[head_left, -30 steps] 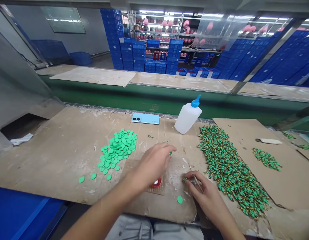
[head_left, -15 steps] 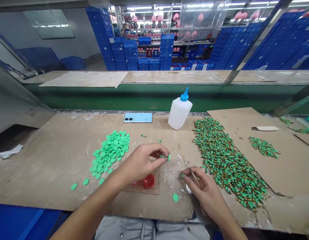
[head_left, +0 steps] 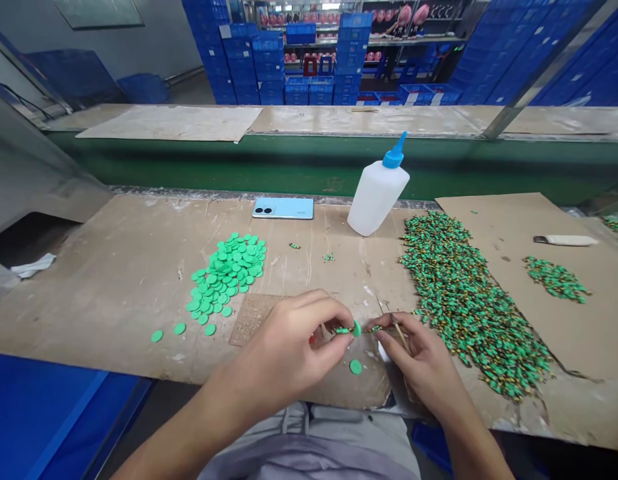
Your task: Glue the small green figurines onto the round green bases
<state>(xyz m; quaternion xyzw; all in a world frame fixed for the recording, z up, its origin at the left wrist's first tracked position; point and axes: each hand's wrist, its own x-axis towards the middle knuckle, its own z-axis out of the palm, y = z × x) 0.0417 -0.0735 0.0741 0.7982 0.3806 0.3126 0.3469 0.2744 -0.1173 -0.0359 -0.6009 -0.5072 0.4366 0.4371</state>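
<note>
My left hand (head_left: pixel 311 337) is closed, pinching a flat green disc (head_left: pixel 357 329) edge-on, with a small green-and-black piece beside it at the fingertips. Just to the right, my right hand (head_left: pixel 413 350) pinches another small green-and-black piece (head_left: pixel 375 329) between thumb and forefinger. The same hand also grips a thin pointed tool (head_left: pixel 399 333), perhaps tweezers. The two held parts are close together; a narrow gap seems to separate them. One loose green disc (head_left: pixel 355 367) lies below the fingertips. A bit of red shows behind my left fingers, mostly hidden.
Left of my hands is a pile of green discs (head_left: pixel 229 270); to the right spreads a large heap of small green-and-black pieces (head_left: pixel 463 293). Behind stand a white squeeze bottle (head_left: pixel 376 197) and a light-blue phone (head_left: pixel 289 209). A white-handled blade (head_left: pixel 569 240) lies far right.
My hands have come together, bringing the disc and the right hand's small piece close. The left hand now covers the red cap. The camera view has tilted downward.
</note>
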